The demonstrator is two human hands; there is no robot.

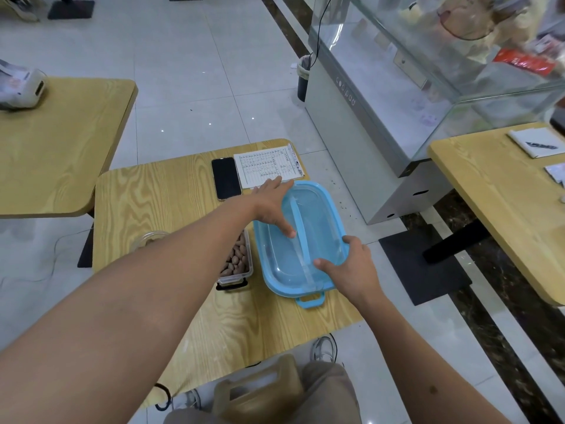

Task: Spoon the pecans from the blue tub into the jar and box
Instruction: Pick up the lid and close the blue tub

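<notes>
The blue tub (324, 209) sits at the right side of the wooden table (146, 197), covered by its translucent blue lid with a middle handle bar. My left hand (270, 206) reaches over the lid's far left edge, thumb pressing on top, fingers spread along the far rim. My right hand (351, 266) grips the lid's near right edge, thumb on top. Left of the tub, a clear box (237, 264) holds pecans; my left forearm covers part of it. The glass jar (149, 238) shows only its rim behind my left arm. No spoon is visible.
A black phone (225, 178) and a printed sheet (269, 165) lie at the table's far edge. A grey glass display case (397, 96) stands right of the table. Other wooden tables sit left and right. A tan jug (260, 390) rests near my knees.
</notes>
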